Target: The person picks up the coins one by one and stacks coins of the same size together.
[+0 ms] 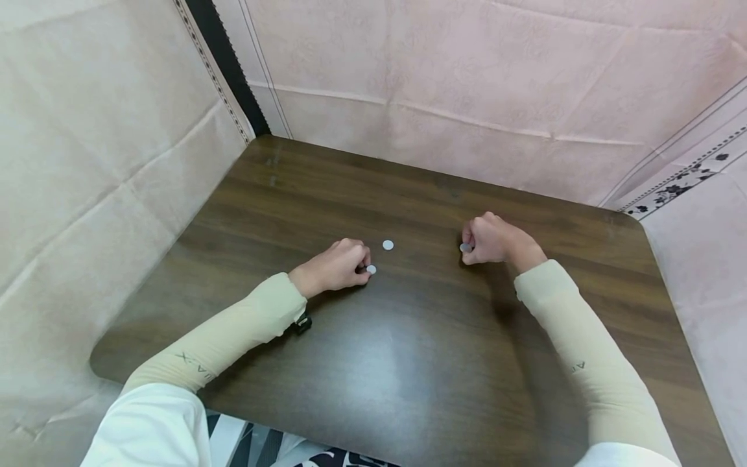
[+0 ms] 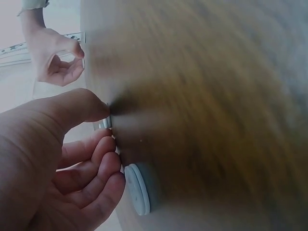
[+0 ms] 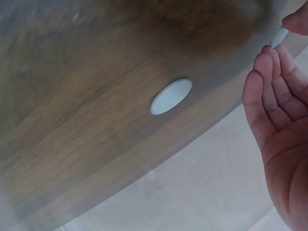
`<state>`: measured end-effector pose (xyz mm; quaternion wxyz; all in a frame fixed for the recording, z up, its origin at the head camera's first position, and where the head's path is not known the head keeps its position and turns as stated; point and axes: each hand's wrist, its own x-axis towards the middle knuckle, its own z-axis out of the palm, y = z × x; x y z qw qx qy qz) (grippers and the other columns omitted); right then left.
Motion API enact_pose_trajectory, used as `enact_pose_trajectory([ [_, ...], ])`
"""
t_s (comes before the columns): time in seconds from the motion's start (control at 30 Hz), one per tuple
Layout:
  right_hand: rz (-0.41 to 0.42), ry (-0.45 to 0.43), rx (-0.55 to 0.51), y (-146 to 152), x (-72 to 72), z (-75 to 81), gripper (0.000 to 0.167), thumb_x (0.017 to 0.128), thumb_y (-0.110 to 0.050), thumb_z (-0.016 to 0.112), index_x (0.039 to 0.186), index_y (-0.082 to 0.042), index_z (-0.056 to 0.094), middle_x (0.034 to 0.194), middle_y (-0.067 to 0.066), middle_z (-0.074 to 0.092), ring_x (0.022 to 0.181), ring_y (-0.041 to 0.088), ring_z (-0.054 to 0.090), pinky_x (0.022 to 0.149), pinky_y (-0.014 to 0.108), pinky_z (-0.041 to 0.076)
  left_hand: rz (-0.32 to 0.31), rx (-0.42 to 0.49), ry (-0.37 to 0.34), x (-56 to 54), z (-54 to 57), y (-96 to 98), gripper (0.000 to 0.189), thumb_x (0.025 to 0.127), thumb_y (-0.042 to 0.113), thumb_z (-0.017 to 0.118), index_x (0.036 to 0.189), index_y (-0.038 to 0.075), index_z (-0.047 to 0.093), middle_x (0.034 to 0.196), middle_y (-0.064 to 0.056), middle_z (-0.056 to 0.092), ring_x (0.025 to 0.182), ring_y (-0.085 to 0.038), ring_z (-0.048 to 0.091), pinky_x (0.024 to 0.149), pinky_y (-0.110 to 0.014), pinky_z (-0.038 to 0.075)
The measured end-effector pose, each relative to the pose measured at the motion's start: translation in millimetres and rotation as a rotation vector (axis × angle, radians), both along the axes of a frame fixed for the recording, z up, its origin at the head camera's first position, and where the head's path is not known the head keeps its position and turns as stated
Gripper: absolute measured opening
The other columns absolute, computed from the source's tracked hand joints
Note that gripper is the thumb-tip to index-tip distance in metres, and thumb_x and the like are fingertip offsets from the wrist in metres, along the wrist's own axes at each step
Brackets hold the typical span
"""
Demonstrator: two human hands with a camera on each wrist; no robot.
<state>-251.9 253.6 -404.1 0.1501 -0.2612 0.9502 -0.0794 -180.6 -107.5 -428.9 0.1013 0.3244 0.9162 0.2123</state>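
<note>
My left hand (image 1: 337, 266) is low over the tabletop, its thumb and index finger pinching a small white disc (image 1: 371, 269). In the left wrist view, that disc (image 2: 107, 121) is partly hidden between the fingertips. Farther right, my right hand (image 1: 495, 240) pinches another white disc (image 1: 465, 248) by its edge, tilted in the right wrist view. A third white disc (image 1: 388, 244) lies flat on the table between the hands, closer to the left one. Its rim looks doubled in the left wrist view, near the left hand's outer fingers.
The brown wood-grain table (image 1: 397, 370) has rounded corners and a glossy reflection. Pale creased cloth (image 1: 467, 84) hangs behind its far edge and along both sides. A small black item (image 1: 302, 323) shows under the left wrist.
</note>
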Motion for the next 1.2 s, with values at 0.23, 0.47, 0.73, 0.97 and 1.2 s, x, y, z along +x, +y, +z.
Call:
enact_pose_trajectory([
  [0.23, 0.073, -0.003, -0.029, -18, 8.2, 1.9, 0.017, 0.082, -0.019, 0.078, 0.088, -0.007, 0.067, 0.078, 0.0, 0.064, 0.066, 0.012, 0.055, 0.065, 0.029, 0.049, -0.006, -0.012, 0.024, 1.0, 1.9, -0.1, 0.013, 0.097, 0.014, 0.073, 0.087, 0.007, 0.068, 0.083, -0.004, 0.056, 0.077, -0.017, 0.047, 0.068, -0.027, 0.043],
  [0.47, 0.118, -0.004, -0.063, -37, 16.7, -1.2, 0.016, 0.081, -0.018, 0.076, 0.088, -0.007, 0.067, 0.075, 0.0, 0.062, 0.064, 0.01, 0.053, 0.063, 0.028, 0.048, -0.018, -0.02, 0.065, 1.6, 0.6, 0.4, 0.013, 0.097, 0.014, 0.073, 0.087, 0.007, 0.068, 0.083, -0.004, 0.056, 0.079, -0.018, 0.048, 0.07, -0.028, 0.044],
  [0.73, 0.148, -0.027, -0.084, -62, 25.9, 0.5, 0.017, 0.082, -0.02, 0.076, 0.091, -0.007, 0.069, 0.078, 0.001, 0.065, 0.065, 0.01, 0.056, 0.066, 0.028, 0.051, -0.021, -0.015, 0.064, 3.2, -0.3, 0.5, 0.014, 0.097, 0.013, 0.072, 0.086, 0.007, 0.067, 0.082, -0.004, 0.055, 0.079, -0.017, 0.047, 0.069, -0.027, 0.043],
  [0.97, 0.19, -0.013, -0.086, -81, 32.5, 0.1, 0.02, 0.08, -0.021, 0.076, 0.094, -0.008, 0.072, 0.085, 0.0, 0.07, 0.072, 0.009, 0.063, 0.072, 0.029, 0.057, -0.02, -0.012, 0.07, 3.2, -0.5, 1.0, 0.014, 0.097, 0.012, 0.073, 0.085, 0.006, 0.067, 0.082, -0.004, 0.055, 0.079, -0.017, 0.047, 0.069, -0.027, 0.044],
  [1.2, 0.239, -0.011, -0.092, -97, 37.6, -3.0, 0.016, 0.082, -0.021, 0.077, 0.091, -0.009, 0.071, 0.08, 0.0, 0.069, 0.065, 0.008, 0.061, 0.066, 0.027, 0.055, -0.016, -0.016, 0.074, 3.5, 0.1, 1.1, 0.014, 0.097, 0.013, 0.073, 0.085, 0.007, 0.067, 0.082, -0.004, 0.055, 0.078, -0.017, 0.047, 0.069, -0.028, 0.045],
])
